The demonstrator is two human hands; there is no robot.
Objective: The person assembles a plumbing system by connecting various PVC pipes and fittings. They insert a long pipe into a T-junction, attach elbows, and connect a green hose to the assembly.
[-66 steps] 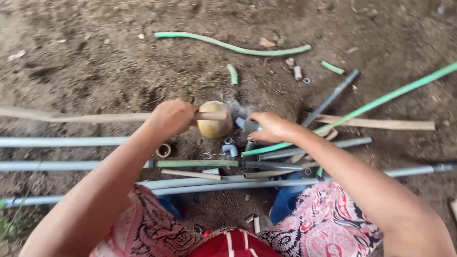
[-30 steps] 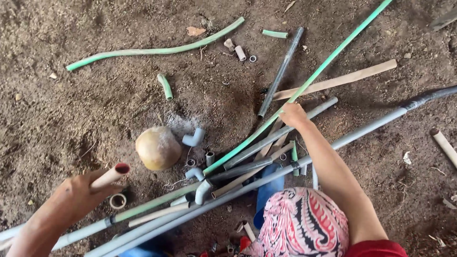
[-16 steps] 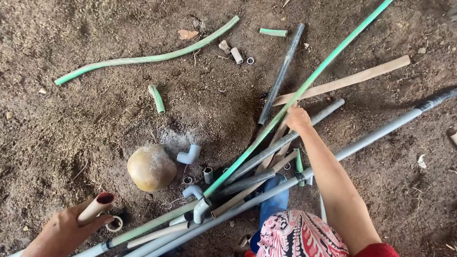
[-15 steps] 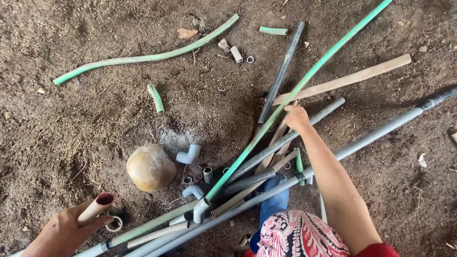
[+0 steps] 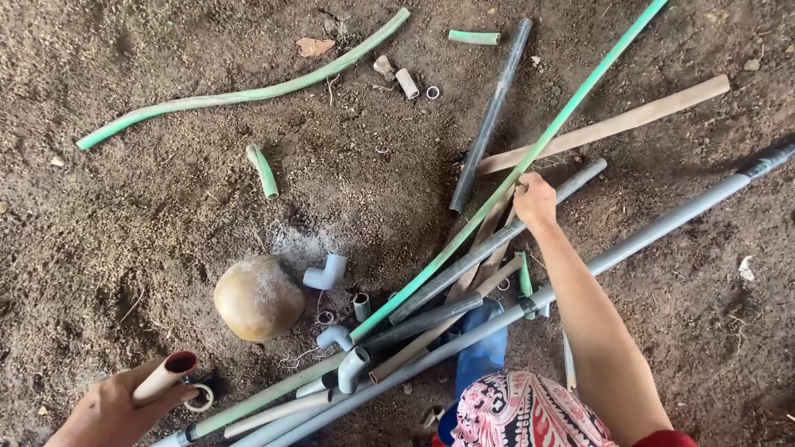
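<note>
Long green pipe (image 5: 530, 161), running from top right down to frame centre, over the grey pipes (image 5: 489, 248)
Right hand (image 5: 534, 199) clenched on its mid-length; likely light, stiff, slightly whippy, so grip near balance. Left hand (image 5: 112, 410) clasps a short tan tube (image 5: 164, 377), lower left

A round stone (image 5: 258, 296) lies left of the crossed pipes (image 5: 464, 273), elbow fitting (image 5: 325, 272) between them.
</note>
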